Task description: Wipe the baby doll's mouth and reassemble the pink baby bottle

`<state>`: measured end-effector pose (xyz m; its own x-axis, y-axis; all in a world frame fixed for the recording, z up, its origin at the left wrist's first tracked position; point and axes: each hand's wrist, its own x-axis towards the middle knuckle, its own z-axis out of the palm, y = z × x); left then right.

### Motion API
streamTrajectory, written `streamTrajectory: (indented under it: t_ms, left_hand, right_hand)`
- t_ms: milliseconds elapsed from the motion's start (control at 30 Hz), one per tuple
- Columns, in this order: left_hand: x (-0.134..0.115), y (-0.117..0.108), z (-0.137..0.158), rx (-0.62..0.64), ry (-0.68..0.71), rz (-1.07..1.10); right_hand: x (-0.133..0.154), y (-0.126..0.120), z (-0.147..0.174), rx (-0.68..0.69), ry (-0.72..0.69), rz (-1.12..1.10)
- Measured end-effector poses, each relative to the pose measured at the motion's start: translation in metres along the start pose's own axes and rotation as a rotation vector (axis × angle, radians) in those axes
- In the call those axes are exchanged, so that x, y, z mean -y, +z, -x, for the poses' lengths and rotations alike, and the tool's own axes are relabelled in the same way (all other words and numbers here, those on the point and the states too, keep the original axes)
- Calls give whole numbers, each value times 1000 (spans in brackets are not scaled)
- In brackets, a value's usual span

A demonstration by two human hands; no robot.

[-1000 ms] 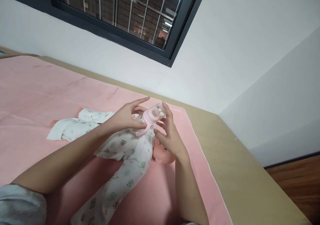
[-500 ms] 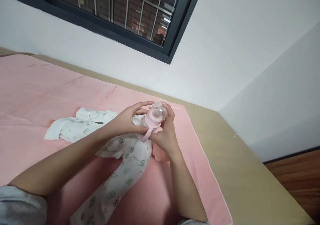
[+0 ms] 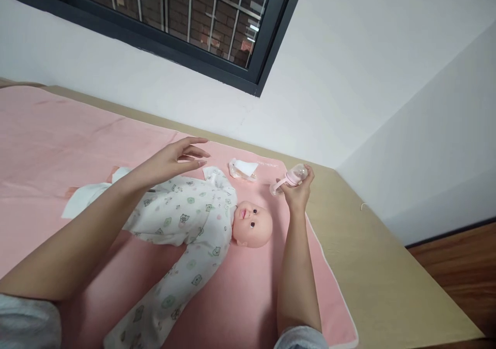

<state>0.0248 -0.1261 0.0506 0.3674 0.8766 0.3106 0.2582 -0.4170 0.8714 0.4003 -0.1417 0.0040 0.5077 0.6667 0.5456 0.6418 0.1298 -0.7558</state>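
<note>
My right hand [image 3: 299, 194] is closed around a clear baby bottle [image 3: 277, 187] with a pink collar and handle, tilted over the mat's far right corner. My left hand [image 3: 186, 155] has nothing in it; its fingers are stretched out above the body of a baby doll [image 3: 253, 225]. The doll lies on its back in a white printed outfit [image 3: 186, 217], its head toward the right and its face turned up. Between my two hands, a small pack of wipes [image 3: 243, 169] with a white flap lies beyond the doll's head.
A pink mat [image 3: 77, 126] with a white edge covers much of the wooden tabletop [image 3: 360, 266]. Behind it stands a white wall [image 3: 310, 95] with a dark-framed barred window [image 3: 256, 75]. Brown wood panelling [image 3: 461, 276] shows at the lower right.
My left hand has let go of the bottle and moved left. My right hand has carried the bottle to the right, uncovering the doll's head and the pack of wipes.
</note>
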Motion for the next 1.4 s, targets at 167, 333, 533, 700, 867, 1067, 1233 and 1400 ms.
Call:
streamTrajectory:
  t_ms: [167,333,533,700,867,1067,1233,1400]
  left_hand:
    - [2,-10,-1,-28,-9,-20]
    - [0,-7,-1,3,16,-68]
    - [-3,-6,-1,3,27,-163]
    - [-4,-10,0,-15,31,-207]
    - [-2,-13,0,-17,42,-227]
    - [-6,-14,3,-21,35,-243]
    - [-15,-13,9,-17,33,-225]
    - [-22,-16,19,-9,30,-221]
  right_hand:
    - [-38,6,4,-3,112,188]
    - [-55,12,11,-5,175,223]
    - [-62,17,15,10,135,213]
    - [-67,19,15,24,132,218]
    - [-74,21,15,10,133,218]
    - [-65,19,15,18,147,232]
    - [-62,18,18,26,144,229]
    - [-65,18,25,32,86,212]
